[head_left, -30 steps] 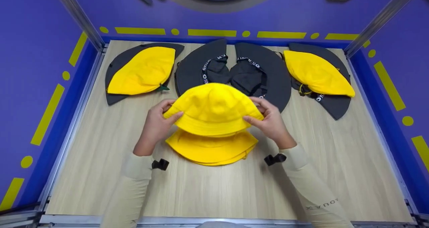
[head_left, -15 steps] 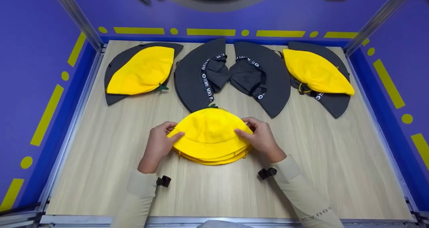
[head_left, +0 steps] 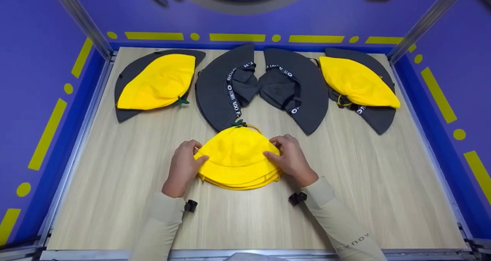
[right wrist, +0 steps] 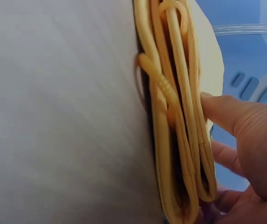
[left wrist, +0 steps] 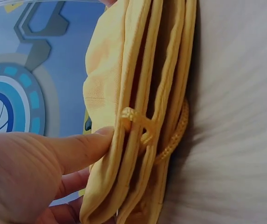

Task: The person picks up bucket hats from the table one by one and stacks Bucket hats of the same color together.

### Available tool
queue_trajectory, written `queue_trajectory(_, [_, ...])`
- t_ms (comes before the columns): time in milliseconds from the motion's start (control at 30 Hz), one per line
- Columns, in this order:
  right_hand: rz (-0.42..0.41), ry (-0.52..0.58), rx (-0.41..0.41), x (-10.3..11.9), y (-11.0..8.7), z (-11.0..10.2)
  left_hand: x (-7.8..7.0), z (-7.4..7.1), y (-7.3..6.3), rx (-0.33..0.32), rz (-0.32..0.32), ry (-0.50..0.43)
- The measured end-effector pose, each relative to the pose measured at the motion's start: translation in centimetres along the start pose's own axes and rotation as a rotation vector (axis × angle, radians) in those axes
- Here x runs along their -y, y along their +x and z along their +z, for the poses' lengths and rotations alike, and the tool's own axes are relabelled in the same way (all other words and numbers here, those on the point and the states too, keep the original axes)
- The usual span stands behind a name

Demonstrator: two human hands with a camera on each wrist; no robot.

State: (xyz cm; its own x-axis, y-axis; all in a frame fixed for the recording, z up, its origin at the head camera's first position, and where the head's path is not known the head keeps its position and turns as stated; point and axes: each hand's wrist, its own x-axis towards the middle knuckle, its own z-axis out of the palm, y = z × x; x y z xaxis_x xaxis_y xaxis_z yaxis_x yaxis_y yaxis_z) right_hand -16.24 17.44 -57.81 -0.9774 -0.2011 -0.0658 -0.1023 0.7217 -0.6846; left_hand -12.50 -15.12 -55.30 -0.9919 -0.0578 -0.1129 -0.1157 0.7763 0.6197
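Folded flat, a yellow bucket hat lies on top of a small stack of like hats near the middle of the table. Its crown points away from me, with a green leaf-shaped tip at the top. My left hand pinches the top hat's left brim corner, thumb above and fingers behind. At the right corner my right hand pinches it the same way. Both wrist views show the folded brims layered on the table, with a yellow cord looped beside them. The lower hats' crowns are hidden.
Along the back lie two dark wide-brimmed hats folded in half. At each back corner a yellow hat rests on another dark hat. Blue panels and metal rails border the wooden table.
Both hands have brought the yellow hat down toward me onto the stack, then drawn slightly closer together while holding its corners. The dark hats at the back stay put.
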Motion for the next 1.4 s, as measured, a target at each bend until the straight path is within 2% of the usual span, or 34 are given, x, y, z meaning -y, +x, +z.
queue_trajectory(133, [0.016, -0.017, 0.008, 0.3, 0.1, 0.2, -0.4, 0.1, 0.1, 0.006, -0.014, 0.042])
queue_trajectory(200, [0.021, -0.016, 0.013, 0.4, 0.1, 0.2, -0.9, 0.2, 0.0, -0.013, 0.006, 0.076])
queue_trajectory(300, [0.025, -0.009, 0.023, 0.7, 0.2, 0.0, -2.3, 0.6, -0.3, -0.050, 0.088, 0.120])
queue_trajectory(367, [0.020, -0.009, 0.022, 0.8, 0.2, -0.1, -3.6, 1.2, -0.5, -0.048, 0.192, 0.144])
queue_trajectory(500, [0.011, 0.008, 0.022, 1.1, 0.4, -0.6, -6.2, 2.9, -0.7, 0.080, 0.388, 0.219])
queue_trajectory(600, [0.002, 0.022, 0.029, 1.2, 0.6, -1.1, -7.4, 4.2, -0.5, 0.180, 0.449, 0.328])
queue_trajectory(733, [-0.011, 0.043, 0.033, 1.0, 1.1, -2.2, -8.0, 5.2, -0.3, 0.241, 0.436, 0.425])
queue_trajectory(900, [-0.034, 0.073, -0.018, -0.1, 2.1, -4.2, -7.8, 5.9, 0.0, 0.286, 0.421, 0.389])
queue_trajectory(1067, [-0.069, 0.070, -0.112, -1.8, 3.9, -6.4, -6.9, 6.6, 0.2, 0.304, 0.421, 0.345])
queue_trajectory(1267, [-0.121, -0.014, -0.210, -4.9, 6.5, -9.9, -6.5, 7.1, 0.4, 0.311, 0.425, 0.382])
queue_trajectory(1400, [-0.074, -0.016, -0.263, -7.0, 8.2, -12.5, -6.4, 7.2, 0.4, 0.322, 0.423, 0.412])
